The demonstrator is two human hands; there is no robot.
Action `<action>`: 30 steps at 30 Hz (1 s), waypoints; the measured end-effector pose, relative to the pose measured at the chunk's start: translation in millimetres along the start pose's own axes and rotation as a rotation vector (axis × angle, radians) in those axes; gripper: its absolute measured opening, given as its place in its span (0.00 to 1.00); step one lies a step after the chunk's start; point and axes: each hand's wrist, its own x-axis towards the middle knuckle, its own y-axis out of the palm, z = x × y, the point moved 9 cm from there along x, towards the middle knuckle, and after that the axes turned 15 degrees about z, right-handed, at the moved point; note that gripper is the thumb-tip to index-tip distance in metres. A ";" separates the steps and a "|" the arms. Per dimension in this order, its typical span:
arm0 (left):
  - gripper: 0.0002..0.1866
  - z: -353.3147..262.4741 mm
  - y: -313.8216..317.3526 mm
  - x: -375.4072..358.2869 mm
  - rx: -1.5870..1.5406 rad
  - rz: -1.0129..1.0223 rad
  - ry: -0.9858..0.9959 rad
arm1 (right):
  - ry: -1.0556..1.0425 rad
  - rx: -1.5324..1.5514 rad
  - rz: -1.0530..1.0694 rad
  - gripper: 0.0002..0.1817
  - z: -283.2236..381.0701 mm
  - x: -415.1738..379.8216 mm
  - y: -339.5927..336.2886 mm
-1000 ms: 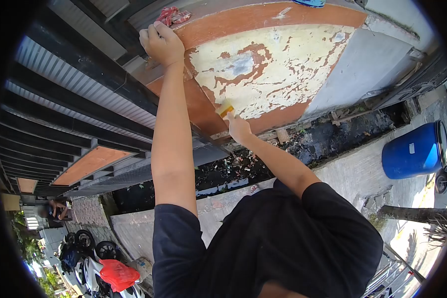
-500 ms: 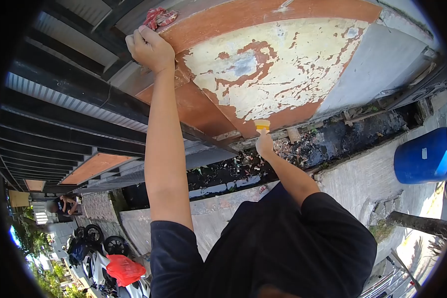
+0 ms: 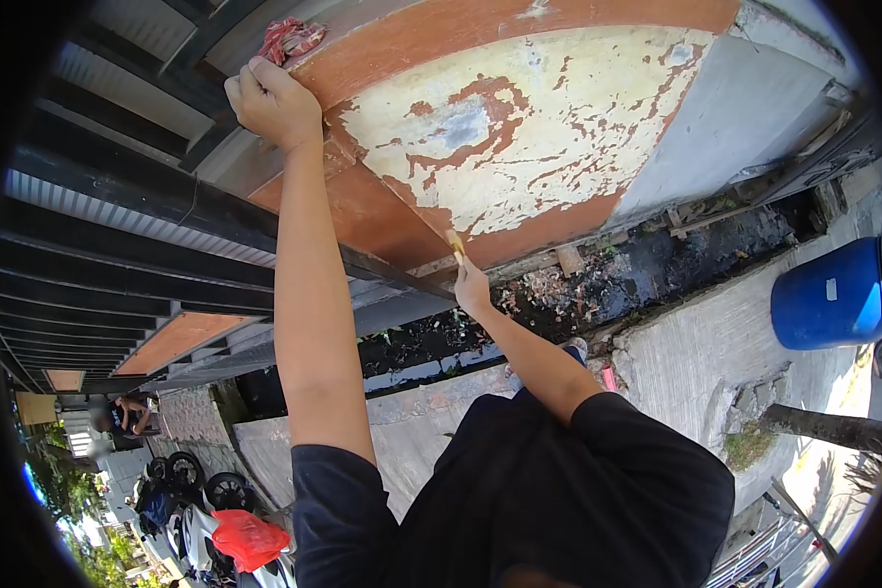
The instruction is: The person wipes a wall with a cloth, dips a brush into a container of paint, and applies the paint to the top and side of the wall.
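My right hand (image 3: 472, 287) is closed round the handle of a paintbrush (image 3: 456, 243), seen nearly edge-on. Its bristles are at the lower edge of the wall's peeling panel (image 3: 598, 118), where cream patches show through reddish-brown paint. Higher up, my left hand (image 3: 276, 103) has its fingers curled over the wall's top edge (image 3: 325, 80). Just beyond those fingers lies a crumpled red and white cloth (image 3: 292, 39).
Below the wall runs a dark drainage ditch (image 3: 647, 269) with debris in it, bordered by a concrete walkway (image 3: 686, 338). A blue barrel (image 3: 818, 299) stands at right. Dark metal fence bars (image 3: 118, 265) fill the left. Parked motorcycles (image 3: 191, 519), a red plastic bag (image 3: 250, 539) and a seated person (image 3: 132, 416) are lower left.
My right hand has moved left along the wall's lower edge, and the paintbrush has turned from broad face to narrow side. My left hand keeps its hold as the view shifts slightly.
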 end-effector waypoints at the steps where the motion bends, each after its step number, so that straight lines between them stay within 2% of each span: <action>1: 0.21 0.2 0.0 0.4 0.011 -0.006 0.004 | 0.083 0.078 -0.158 0.21 -23.0 -0.5 -31.6; 2: 0.21 1.1 -0.1 -1.5 0.024 -0.001 0.006 | 0.218 0.126 -0.244 0.22 -26.7 1.1 -75.6; 3: 0.21 1.0 1.1 -3.7 0.015 0.003 0.005 | 0.195 0.161 -0.357 0.23 -21.1 7.3 -123.2; 4: 0.21 1.5 0.8 -4.1 0.022 -0.009 -0.013 | 0.124 0.102 -0.586 0.24 -8.8 16.3 -172.9; 6: 0.21 3.8 0.3 -4.8 0.022 -0.028 -0.036 | 0.058 0.161 -0.808 0.24 42.9 30.7 -255.4; 7: 0.21 4.9 1.5 -4.9 0.031 -0.016 -0.025 | 0.023 0.211 -0.888 0.24 65.3 36.6 -283.1; 9: 0.20 4.7 1.4 -1.5 0.033 -0.007 -0.007 | -0.226 0.270 -0.997 0.24 132.5 35.5 -289.0; 11: 0.20 2.0 1.0 -3.1 0.040 0.009 -0.016 | -0.258 0.173 -0.647 0.25 178.9 43.9 -215.8; 12: 0.20 1.2 0.3 -3.8 0.025 0.008 -0.013 | -0.403 0.062 -0.538 0.25 182.7 37.1 -170.8; 13: 0.20 -0.3 -1.0 -2.8 0.025 0.005 -0.001 | -0.482 0.076 -0.291 0.24 180.9 20.6 -136.3; 14: 0.20 -2.5 -1.2 -2.1 0.020 0.004 0.012 | -0.403 0.191 -0.061 0.22 169.7 4.5 -117.9; 16: 0.21 -4.3 -2.2 -3.1 -0.019 0.017 0.000 | -0.273 0.263 -0.134 0.22 126.0 -13.1 -151.5; 17: 0.21 -3.5 -1.8 -2.5 -0.030 0.024 -0.021 | -0.187 0.269 -0.244 0.22 120.0 -16.1 -204.6; 18: 0.21 -4.7 -0.4 -2.7 -0.050 0.030 -0.013 | -0.207 0.321 -0.388 0.22 114.7 -13.2 -261.8; 19: 0.21 -4.9 -0.3 -2.7 -0.047 0.020 -0.028 | -0.233 0.218 -0.549 0.22 111.0 -2.2 -323.6; 21: 0.21 -2.0 -3.1 -5.2 -0.051 0.014 -0.045 | -0.269 0.123 -0.727 0.24 135.3 8.9 -433.8; 23: 0.23 0.8 0.1 -3.9 -0.014 0.058 -0.089 | -0.338 0.054 -0.910 0.24 127.5 44.6 -516.8; 24: 0.22 -6.0 -2.1 -4.5 -0.024 0.007 -0.029 | -0.389 0.041 -0.983 0.24 123.0 53.2 -541.2; 26: 0.23 -6.8 -1.0 -3.8 -0.023 0.012 -0.028 | -0.281 0.090 -0.884 0.23 127.8 66.0 -536.5; 27: 0.23 -6.0 -1.8 -4.8 -0.006 0.016 -0.037 | -0.335 0.079 -0.810 0.22 138.2 61.5 -497.0; 28: 0.23 -5.2 -1.5 -5.2 -0.001 0.029 -0.047 | -0.509 -0.020 -0.834 0.21 127.1 63.9 -450.3; 29: 0.23 -5.5 -1.0 -4.0 -0.015 0.024 -0.042 | -0.422 -0.006 -0.636 0.20 105.7 60.2 -393.2; 30: 0.23 -5.7 -1.0 -4.3 -0.002 0.023 -0.036 | -0.272 -0.079 -0.265 0.21 75.2 56.7 -333.9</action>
